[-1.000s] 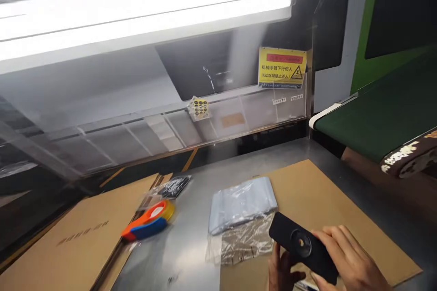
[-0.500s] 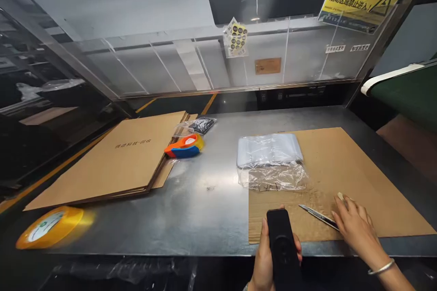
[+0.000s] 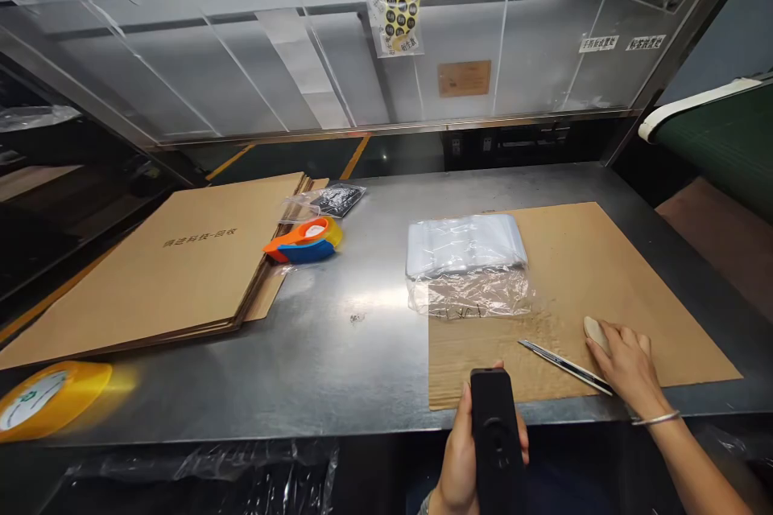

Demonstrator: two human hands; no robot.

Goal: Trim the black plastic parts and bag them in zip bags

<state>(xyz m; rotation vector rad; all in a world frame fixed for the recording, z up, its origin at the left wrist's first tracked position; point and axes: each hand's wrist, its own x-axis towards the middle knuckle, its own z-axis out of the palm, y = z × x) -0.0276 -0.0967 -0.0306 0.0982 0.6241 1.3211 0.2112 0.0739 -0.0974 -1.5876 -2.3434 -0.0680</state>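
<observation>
Device (image 3: 496, 434): plain black
Pad (image 3: 595, 330): cream
Knife (image 3: 564, 366): silver-grey and white, dark along its length
Bangle (image 3: 657, 418): silver
Sheet (image 3: 604, 273): tan
Bags (image 3: 465, 245): pale bluish white, clear film
Cartons (image 3: 163, 282): tan, one row of dark characters
Dispenser (image 3: 305, 245): orange and blue, yellow roll
Tape (image 3: 78, 394): amber, white core marked green
Stickers (image 3: 402, 4): yellow, rows of black dots
Pouch (image 3: 339, 199): black, white specks
Belt (image 3: 725, 133): dark green, white edge
</observation>
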